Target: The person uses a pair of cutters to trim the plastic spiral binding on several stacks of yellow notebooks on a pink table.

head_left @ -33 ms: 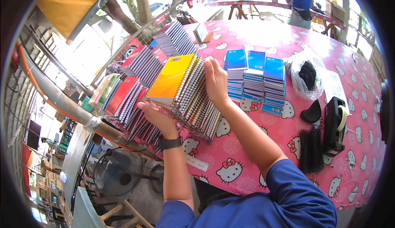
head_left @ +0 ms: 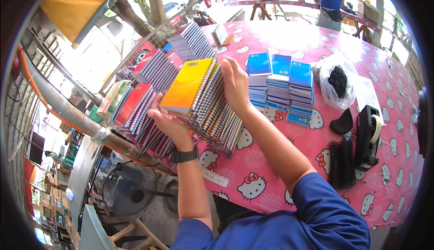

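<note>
"How do the hands have it?"

"The right hand lies flat, fingers straight, along the coil edge on the right of the yellow-topped stack. The left hand is at that stack's near left corner, fingers extended. Neither is curled around anything."

"Is the left one touching?"

"I can't tell; the angle hides any contact, and the right palm's inner face is out of sight too."

"What would help here?"

"Even, gentle pressure from both palms, I'd judge. The stack is tall and its layers lean unevenly, so a hard push from one side could make them slide. Fingertips are best kept from catching in the wire."

"And around it?"

"Red-covered notebooks just left of the stack, blue notepads to its right. Farther right come a clear plastic bag, loose black coils and a tape dispenser."

"Anything unclear?"

"The stack's lowest layers are hard to count. Glare washes out the pink tablecloth well beyond the stack, and the bag's dark contents are only partly readable."
</note>
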A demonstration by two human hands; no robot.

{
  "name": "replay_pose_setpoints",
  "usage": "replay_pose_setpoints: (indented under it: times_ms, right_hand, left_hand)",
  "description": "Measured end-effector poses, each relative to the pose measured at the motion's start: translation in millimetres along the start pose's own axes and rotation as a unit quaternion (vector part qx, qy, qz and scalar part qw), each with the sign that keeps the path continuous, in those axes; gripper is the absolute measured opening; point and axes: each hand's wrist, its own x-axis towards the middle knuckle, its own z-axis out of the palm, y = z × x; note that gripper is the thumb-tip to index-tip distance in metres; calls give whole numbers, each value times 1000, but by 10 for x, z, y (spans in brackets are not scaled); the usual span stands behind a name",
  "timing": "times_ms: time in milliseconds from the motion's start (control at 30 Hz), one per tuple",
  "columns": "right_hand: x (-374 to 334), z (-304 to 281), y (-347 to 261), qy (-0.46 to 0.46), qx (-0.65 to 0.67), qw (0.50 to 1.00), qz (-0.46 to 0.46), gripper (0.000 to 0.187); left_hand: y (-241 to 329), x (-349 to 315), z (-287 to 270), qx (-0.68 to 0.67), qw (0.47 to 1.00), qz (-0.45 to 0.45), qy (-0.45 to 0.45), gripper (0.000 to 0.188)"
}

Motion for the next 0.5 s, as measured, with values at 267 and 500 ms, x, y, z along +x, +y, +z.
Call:
replay_pose_setpoints:
  times_ms: [267, 500]
  right_hand:
    - [56, 187, -101, -27, -34, 999, -13, 27]
    - [86, 204, -30, -21, -48, 997, -50, 23]
  left_hand:
    - [271, 84, 223, -21, 995, -101, 6, 58]
    - [243, 106, 259, 62, 997, -37, 10, 64]
